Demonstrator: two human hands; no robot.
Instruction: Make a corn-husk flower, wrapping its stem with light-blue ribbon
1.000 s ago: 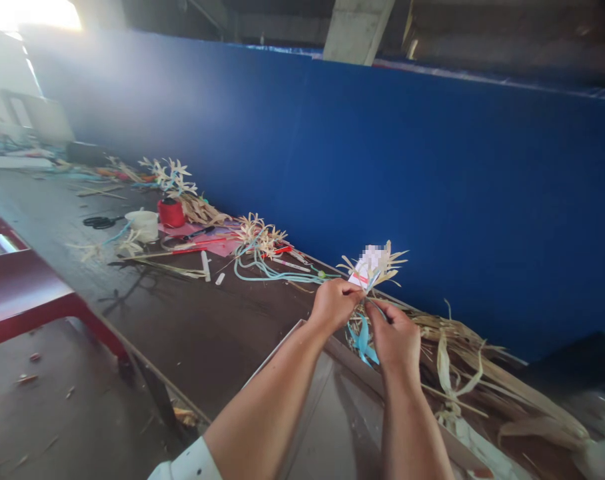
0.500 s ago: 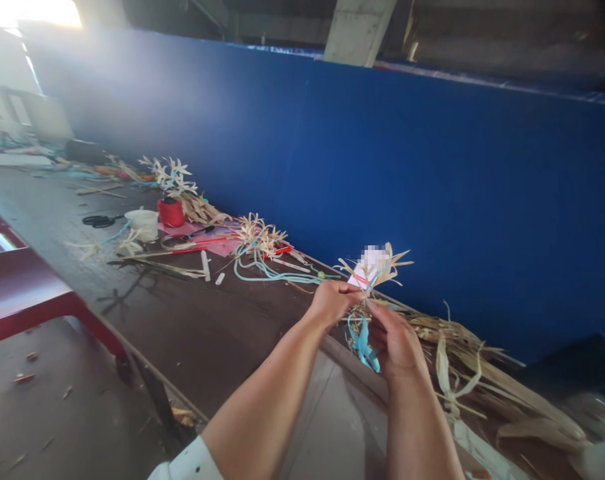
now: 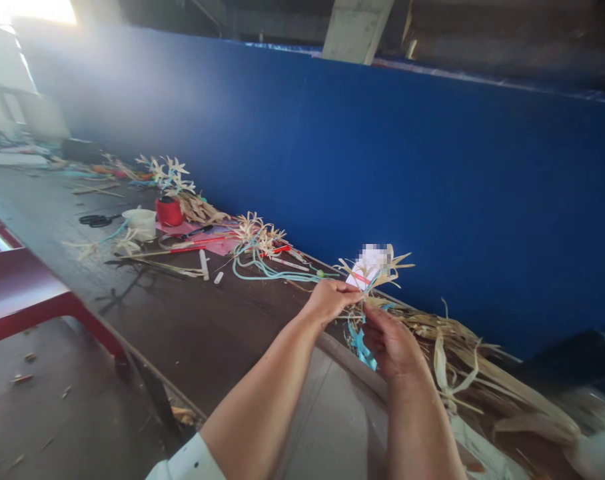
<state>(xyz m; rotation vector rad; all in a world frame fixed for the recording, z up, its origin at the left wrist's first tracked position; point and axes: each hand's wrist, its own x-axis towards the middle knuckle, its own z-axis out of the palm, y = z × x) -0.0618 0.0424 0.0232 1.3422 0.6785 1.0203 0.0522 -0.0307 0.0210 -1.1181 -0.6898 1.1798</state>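
Note:
My left hand [image 3: 331, 300] pinches the base of a pale dried-leaf flower [image 3: 400, 261] where its petals spread out above the fingers. Close below and to the right, my right hand [image 3: 393, 339] has its fingers pressed together at the flower's thin stem. Blue ribbon [image 3: 361, 347] shows beneath the hands, beside my right fingers. Behind the flower is a white paper [image 3: 361, 272], partly blurred. Long dried leaves [image 3: 462, 340] lie to the right of my right hand.
On the brown table [image 3: 217, 333] are a flower bundle [image 3: 257, 235] with light-blue cords, a red thread spool [image 3: 169, 212], a white cup [image 3: 141, 225] and black scissors [image 3: 96, 220]. A red stool [image 3: 27, 287] stands left. A blue partition [image 3: 382, 160] runs behind.
My right hand has shifted slightly up and left along the stem, its fingers closer together. My left hand keeps its pinch on the flower.

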